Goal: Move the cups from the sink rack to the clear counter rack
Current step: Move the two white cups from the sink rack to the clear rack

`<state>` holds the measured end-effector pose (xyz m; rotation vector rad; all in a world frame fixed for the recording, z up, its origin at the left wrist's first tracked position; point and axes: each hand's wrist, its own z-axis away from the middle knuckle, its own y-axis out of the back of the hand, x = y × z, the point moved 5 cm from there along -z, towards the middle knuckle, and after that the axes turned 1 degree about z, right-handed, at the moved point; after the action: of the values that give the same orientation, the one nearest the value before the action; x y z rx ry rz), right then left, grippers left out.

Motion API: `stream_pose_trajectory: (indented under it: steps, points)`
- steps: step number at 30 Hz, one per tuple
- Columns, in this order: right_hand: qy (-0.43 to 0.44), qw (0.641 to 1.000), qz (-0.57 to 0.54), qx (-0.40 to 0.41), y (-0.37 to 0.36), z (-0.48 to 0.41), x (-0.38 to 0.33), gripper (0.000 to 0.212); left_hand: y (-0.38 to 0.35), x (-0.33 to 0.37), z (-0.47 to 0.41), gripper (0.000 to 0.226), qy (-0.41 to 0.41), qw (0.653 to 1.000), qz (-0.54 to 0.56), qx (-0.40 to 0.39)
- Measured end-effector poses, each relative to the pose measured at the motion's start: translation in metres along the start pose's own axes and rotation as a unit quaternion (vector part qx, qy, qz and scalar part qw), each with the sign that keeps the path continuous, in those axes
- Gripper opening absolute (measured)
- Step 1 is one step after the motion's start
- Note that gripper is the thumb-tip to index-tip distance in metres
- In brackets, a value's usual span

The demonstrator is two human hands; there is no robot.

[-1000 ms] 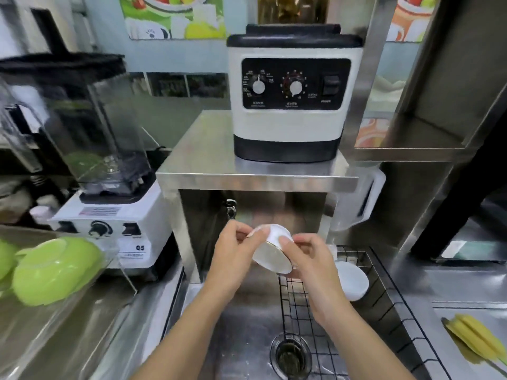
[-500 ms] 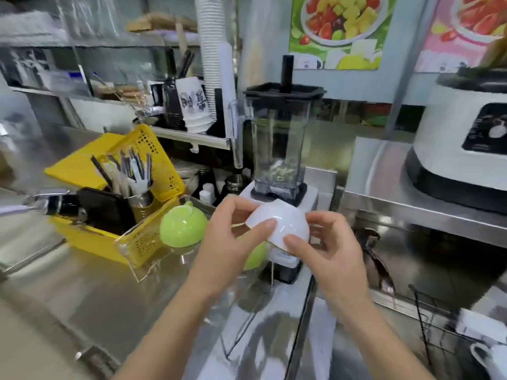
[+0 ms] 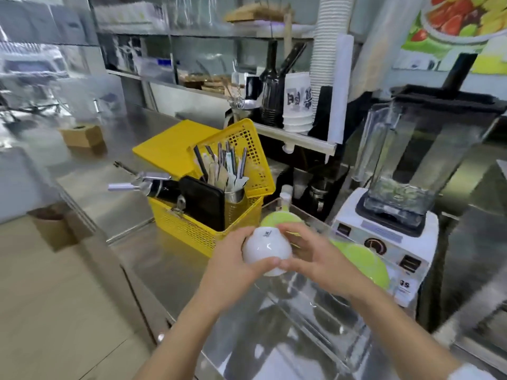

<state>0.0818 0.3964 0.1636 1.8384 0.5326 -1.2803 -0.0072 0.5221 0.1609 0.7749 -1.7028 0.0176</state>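
Observation:
A small white cup is held upside down between both hands, its base turned up and towards me. My left hand wraps its left side with the thumb under the rim. My right hand holds its right side with the fingertips on top. The cup hangs above the clear counter rack, a transparent tray on the steel counter. Two green bowls lie upside down in that rack, just behind and right of the cup. The sink rack is out of view.
A yellow basket with utensils and a black item stands left of the rack. A white blender with a clear jug sits right behind the green bowls. Paper cup stacks line the back shelf. The counter edge drops to the floor at left.
The view swung left from the sink to the counter. Both hands carried the white cup leftward, away from the sink rack, and now hold it over the clear rack.

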Motion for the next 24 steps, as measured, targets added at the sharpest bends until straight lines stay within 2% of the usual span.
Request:
stream_pose_trajectory:
  steps: [6, 12, 19, 24]
  points:
    - [-0.029, 0.998, 0.038, -0.038, -0.007, -0.027, 0.024, 0.051, -0.008, -0.033, -0.007, 0.066, 0.029, 0.997, -0.056, 0.033]
    - [-0.028, 0.994, 0.078, -0.068, -0.01, -0.035, 0.035, 0.055, -0.02, -0.043, -0.001, 0.066, 0.008, 0.993, -0.097, 0.072]
    - [-0.033, 0.977, 0.195, -0.081, -0.005, -0.041, 0.037, 0.06, -0.025, -0.045, -0.004, 0.071, -0.002, 0.981, -0.168, 0.094]
    - [-0.017, 0.939, 0.332, -0.086, -0.002, -0.043, 0.041, 0.063, -0.032, -0.04, -0.001, 0.063, 0.024, 0.973, -0.196, 0.117]
